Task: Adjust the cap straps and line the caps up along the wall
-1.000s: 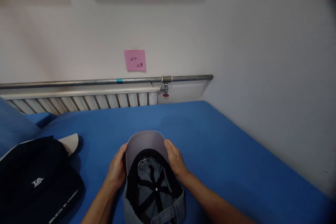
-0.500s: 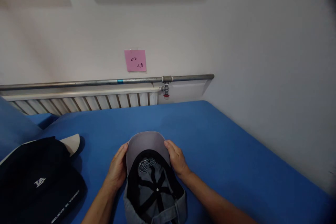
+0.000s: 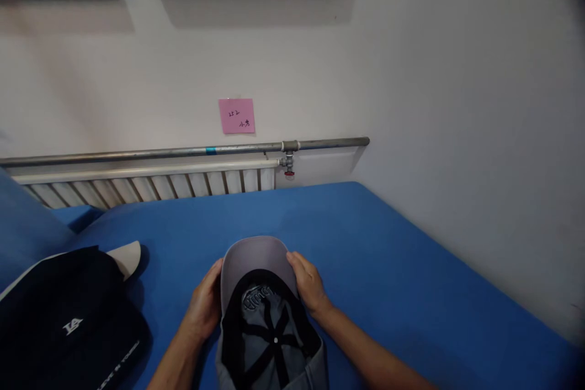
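A grey baseball cap (image 3: 258, 256) lies upside down in front of me, its brim pointing away and its inside showing black seam tape and a pale dot in the middle. My left hand (image 3: 206, 300) grips the left edge of the brim, its fingertips partly hidden behind it. On the opposite edge, my right hand (image 3: 309, 282) holds the brim with the thumb on top and the other fingers mostly underneath. The near end of the cap runs out of the bottom of the view.
Dark caps (image 3: 68, 292) with white lettering lie at the left, a cream brim (image 3: 128, 258) sticking out behind them. Everything rests on a blue-covered surface (image 3: 388, 292). Beyond its far edge are a radiator (image 3: 150, 186), a pipe (image 3: 183, 152) and a wall with a pink note (image 3: 236, 116).
The whole scene sits slightly lower in view, with more of the picture frames showing at the top. Both hands keep their hold on the cap's brim.
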`<state>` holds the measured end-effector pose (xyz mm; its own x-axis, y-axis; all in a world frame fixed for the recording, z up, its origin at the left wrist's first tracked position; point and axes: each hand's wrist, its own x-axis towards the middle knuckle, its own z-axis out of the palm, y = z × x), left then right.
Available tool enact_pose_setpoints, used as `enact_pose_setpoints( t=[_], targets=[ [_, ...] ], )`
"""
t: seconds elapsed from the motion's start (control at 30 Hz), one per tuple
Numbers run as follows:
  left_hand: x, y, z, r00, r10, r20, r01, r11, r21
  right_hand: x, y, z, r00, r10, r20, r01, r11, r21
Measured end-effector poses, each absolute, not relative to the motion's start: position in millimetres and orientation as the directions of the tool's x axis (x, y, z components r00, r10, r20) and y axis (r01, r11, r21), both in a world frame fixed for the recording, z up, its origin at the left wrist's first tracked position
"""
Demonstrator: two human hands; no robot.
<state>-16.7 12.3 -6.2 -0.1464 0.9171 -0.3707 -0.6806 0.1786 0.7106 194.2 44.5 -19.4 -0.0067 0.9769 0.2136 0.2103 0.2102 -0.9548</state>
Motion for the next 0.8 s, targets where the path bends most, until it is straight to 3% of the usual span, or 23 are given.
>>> enact_pose_setpoints(
  t=[0.13, 0.8],
  targets=[
    [-15.9, 9.9, -0.8, -0.066, 0.903, -0.425, -0.675, 0.273, 0.685, 194.7, 45.1, -20.7, 0.004, 0.976, 0.217, 0.210, 0.211, -0.955],
    [-16.9, 0.2, 10.1, 0.312, 0.858, -0.407, -0.616, 0.509, 0.601, 194.4, 44.2, -17.5, -0.029, 0.973, 0.227, 0.264, 0.226, -0.938]
  ],
)
